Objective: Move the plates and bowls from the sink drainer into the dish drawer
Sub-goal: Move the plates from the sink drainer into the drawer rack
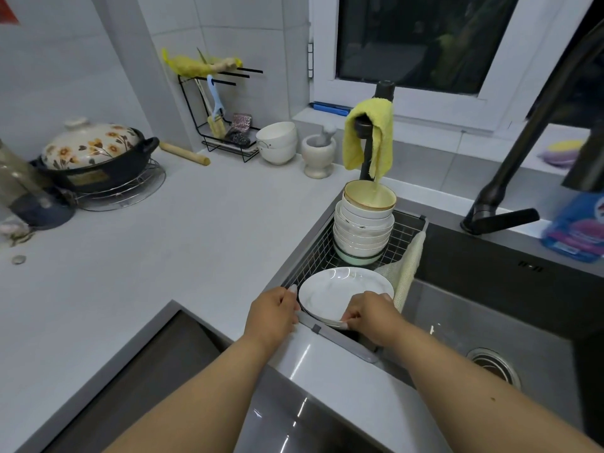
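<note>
1. Both hands are closing on the white plates (343, 294) stacked at the drainer's (313, 253) near end: left hand (273, 313) curling round one rim, right hand (371, 313) pinching the opposite.
2. They are looking glazed, slippery, breakable; opposite rims suit.
3. Beyond the grip, stacked bowls (362, 223) are waiting, likely heavy.

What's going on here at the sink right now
A person is unloading a wire drainer set in the sink. Both hands grip the white plates at its near end: the left hand on the left rim, the right hand on the near right rim. The plates are not yet clear of the drainer. Behind them, a tall stack of bowls waits. The dish drawer isn't clearly identifiable.
</note>
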{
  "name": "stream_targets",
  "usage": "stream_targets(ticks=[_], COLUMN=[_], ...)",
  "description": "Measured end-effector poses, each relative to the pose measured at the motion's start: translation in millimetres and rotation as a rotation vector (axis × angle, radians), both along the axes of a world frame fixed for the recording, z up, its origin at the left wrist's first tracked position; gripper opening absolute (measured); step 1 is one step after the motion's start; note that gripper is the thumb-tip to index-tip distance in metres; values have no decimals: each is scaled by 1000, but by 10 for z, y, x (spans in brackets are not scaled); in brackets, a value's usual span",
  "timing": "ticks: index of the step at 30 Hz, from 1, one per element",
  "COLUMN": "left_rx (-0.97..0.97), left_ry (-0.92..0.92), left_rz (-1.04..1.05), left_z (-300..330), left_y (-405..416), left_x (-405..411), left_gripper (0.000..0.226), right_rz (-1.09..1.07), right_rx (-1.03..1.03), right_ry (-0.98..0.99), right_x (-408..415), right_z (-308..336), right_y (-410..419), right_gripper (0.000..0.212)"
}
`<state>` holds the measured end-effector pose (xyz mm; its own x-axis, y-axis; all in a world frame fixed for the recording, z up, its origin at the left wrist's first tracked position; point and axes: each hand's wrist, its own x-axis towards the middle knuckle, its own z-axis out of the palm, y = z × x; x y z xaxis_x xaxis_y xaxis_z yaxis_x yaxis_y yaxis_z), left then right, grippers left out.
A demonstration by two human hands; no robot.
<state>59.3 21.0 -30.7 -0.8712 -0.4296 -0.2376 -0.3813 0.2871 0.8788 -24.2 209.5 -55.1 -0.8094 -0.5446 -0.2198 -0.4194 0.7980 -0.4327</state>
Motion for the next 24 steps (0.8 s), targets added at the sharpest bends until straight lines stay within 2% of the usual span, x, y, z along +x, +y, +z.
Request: stream_targets(ticks=[12,17,24], left_rx=[-14,-23,-22], left_ry=[-3,-11,-37], left_rz=[4,10,20], left_z=[36,101,170], left_y=[85,99,76], left_x=[24,41,118], left_gripper=[43,42,42], right_rz=[58,-67,-161], right_rx=[-12,-237,-351], right_ry=[321,293,254], right_x=[58,18,-35], right_z=[51,81,213], right_y=[54,6,-66], right_gripper=[22,15,14])
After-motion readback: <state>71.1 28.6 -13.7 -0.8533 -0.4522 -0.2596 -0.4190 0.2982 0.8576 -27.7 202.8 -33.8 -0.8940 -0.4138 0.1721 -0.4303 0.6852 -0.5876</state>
